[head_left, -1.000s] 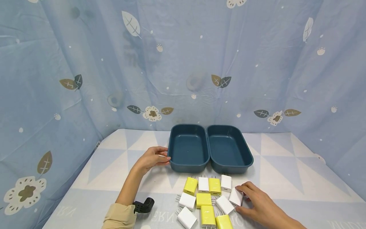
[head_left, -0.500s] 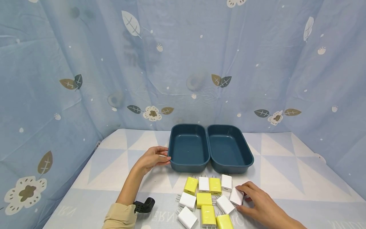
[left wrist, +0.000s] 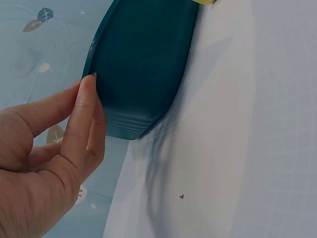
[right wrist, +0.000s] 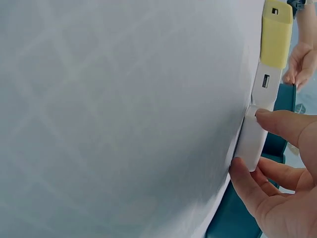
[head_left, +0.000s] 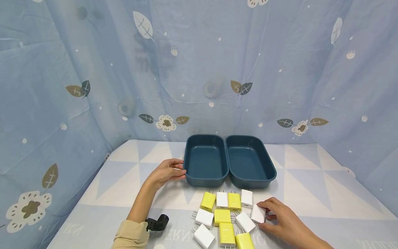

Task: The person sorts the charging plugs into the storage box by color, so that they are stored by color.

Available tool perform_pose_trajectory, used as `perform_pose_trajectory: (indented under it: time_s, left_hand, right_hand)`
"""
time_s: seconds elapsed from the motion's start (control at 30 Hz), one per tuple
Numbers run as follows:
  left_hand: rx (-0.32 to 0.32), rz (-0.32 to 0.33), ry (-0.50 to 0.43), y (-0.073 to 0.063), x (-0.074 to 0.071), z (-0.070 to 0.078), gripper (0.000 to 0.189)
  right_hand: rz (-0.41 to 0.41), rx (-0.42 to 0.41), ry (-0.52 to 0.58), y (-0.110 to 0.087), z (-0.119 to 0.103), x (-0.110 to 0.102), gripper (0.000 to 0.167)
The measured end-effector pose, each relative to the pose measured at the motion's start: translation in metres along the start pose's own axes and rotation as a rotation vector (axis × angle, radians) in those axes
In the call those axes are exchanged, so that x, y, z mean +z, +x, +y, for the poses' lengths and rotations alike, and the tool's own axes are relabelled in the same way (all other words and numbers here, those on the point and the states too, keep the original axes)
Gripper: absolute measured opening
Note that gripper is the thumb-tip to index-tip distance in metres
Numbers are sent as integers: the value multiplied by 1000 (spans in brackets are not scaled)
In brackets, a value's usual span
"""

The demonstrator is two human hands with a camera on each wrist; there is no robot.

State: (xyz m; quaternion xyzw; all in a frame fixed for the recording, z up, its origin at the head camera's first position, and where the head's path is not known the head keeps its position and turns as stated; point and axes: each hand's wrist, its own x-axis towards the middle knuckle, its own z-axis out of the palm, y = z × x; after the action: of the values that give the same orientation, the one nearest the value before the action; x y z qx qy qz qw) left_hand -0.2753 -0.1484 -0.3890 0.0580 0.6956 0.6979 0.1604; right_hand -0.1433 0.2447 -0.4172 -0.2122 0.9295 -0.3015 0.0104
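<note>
In the head view my left hand (head_left: 166, 173) pinches the rim of the left dark teal storage bin (head_left: 206, 182) at its near left side. The left wrist view shows thumb and fingers on either side of that bin's (left wrist: 148, 59) rim. My right hand (head_left: 283, 218) holds a white wall charger (head_left: 257, 213) at the right end of a cluster. In the right wrist view, fingertips grip this charger (right wrist: 251, 141) at both ends, low over or on the cloth. Beside it lie another white charger (head_left: 245, 222) and a yellow charger (head_left: 244, 241).
The right teal bin (head_left: 252, 184) stands against the left one; neither shows anything inside. Several more yellow chargers (head_left: 227, 234) and white chargers (head_left: 204, 236) lie in front, prongs pointing various ways. A patterned blue curtain (head_left: 199, 69) surrounds the table's back and sides.
</note>
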Motion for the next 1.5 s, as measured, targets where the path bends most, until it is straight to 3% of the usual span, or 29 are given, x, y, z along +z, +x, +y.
perform_pose_trajectory:
  time_s: [0.27, 0.9, 1.2, 1.5]
  left_hand:
    - [-16, 11, -7, 1, -1, 1, 54]
    - [-13, 5, -11, 2, -1, -1, 54]
    - [-11, 10, -12, 3, -1, -3, 52]
    - [-18, 8, -12, 2, -1, -1, 53]
  right_hand:
    - [22, -8, 85, -1, 3, -1, 51]
    - [94, -29, 167, -6, 2, -4, 51]
    - [221, -162, 223, -4, -3, -5, 51]
    - [219, -163, 274, 0, -9, -12, 52]
